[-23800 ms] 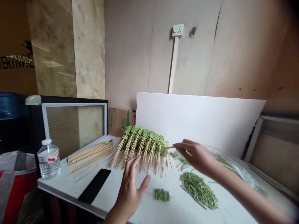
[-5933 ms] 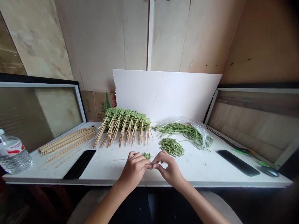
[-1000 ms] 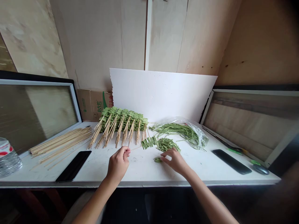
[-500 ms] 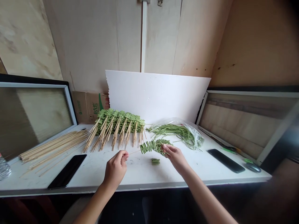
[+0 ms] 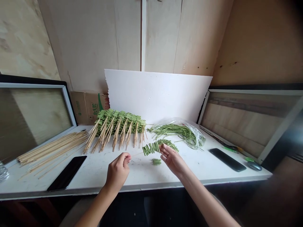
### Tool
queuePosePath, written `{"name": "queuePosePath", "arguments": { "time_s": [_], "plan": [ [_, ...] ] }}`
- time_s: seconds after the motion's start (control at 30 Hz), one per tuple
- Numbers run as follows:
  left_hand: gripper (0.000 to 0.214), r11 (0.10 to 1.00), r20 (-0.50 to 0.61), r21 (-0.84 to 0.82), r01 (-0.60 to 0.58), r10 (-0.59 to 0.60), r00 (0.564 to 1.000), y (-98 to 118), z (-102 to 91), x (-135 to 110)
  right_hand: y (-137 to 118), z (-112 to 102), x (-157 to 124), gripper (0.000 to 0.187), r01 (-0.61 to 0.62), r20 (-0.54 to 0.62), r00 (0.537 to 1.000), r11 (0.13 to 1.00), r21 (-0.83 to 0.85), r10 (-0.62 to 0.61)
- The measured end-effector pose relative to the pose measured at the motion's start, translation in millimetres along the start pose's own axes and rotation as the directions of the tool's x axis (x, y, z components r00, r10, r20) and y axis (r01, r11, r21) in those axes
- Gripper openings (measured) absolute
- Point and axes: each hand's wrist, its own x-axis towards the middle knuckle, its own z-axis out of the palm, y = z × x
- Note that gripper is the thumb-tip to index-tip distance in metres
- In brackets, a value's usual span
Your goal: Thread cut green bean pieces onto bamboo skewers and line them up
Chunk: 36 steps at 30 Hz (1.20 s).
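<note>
My left hand (image 5: 119, 164) is closed around the bare end of a thin bamboo skewer (image 5: 136, 154). Cut green bean pieces (image 5: 151, 148) sit side by side along the skewer's far part, threaded crosswise. At the tip end of that row is my right hand (image 5: 172, 157), its fingertips by the last piece and its thumb held apart below them. Under the skewer a small bundle of cut beans (image 5: 156, 161) lies on the white table (image 5: 139, 176). Behind my right hand lies a pile of cut bean pieces (image 5: 169, 144), partly covered by the fingers.
Stacked bean skewers (image 5: 120, 121) stand at the back left, sticks toward me. Loose bamboo skewers (image 5: 54, 146) and a black phone (image 5: 67, 173) lie left. Long beans in a plastic bag (image 5: 180, 130), another dark phone (image 5: 227, 160) and a computer mouse (image 5: 254, 165) are right.
My right thumb has moved down away from the fingers, and the fingers now sit at the skewer's tip end. My left hand keeps its grip. The view has shifted slightly.
</note>
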Motion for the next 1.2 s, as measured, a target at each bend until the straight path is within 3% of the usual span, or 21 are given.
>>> {"name": "queuePosePath", "arguments": {
  "time_s": [0.27, 0.6, 0.87, 0.97, 1.1, 1.2],
  "plan": [
    [0.022, 1.000, 0.004, -0.008, -0.009, 0.009, 1.000, 0, 0.9, -2, 1, 1, 1, 0.034, 0.022, -0.065, 0.998, 1.000, -0.016, -0.023],
    [0.026, 0.995, -0.029, 0.023, -0.098, 0.099, 0.995, 1, -0.5, -3, 11, 3, -1, 0.036, 0.147, -0.177, 0.969, 0.977, -0.154, -0.173],
    [0.032, 0.988, -0.044, -0.015, -0.153, 0.152, 0.987, 9, 1.1, -6, 26, 7, -2, 0.031, 0.155, -0.197, 0.966, 0.985, -0.080, -0.169],
    [0.028, 0.996, -0.038, -0.016, -0.086, 0.086, 0.996, 5, 0.6, -4, 23, 10, -3, 0.033, 0.152, -0.173, 0.970, 0.980, -0.129, -0.173],
    [0.025, 1.000, -0.035, -0.011, 0.015, -0.016, 0.999, -6, -1.6, 1, 10, 7, -2, 0.039, 0.209, -0.059, 0.970, 0.938, -0.275, -0.234],
    [0.025, 0.998, -0.039, -0.003, 0.055, -0.055, 0.998, -12, -2.9, 4, 4, -7, 4, 0.033, 0.298, 0.087, 0.949, 0.781, -0.549, -0.302]
  ]
}}
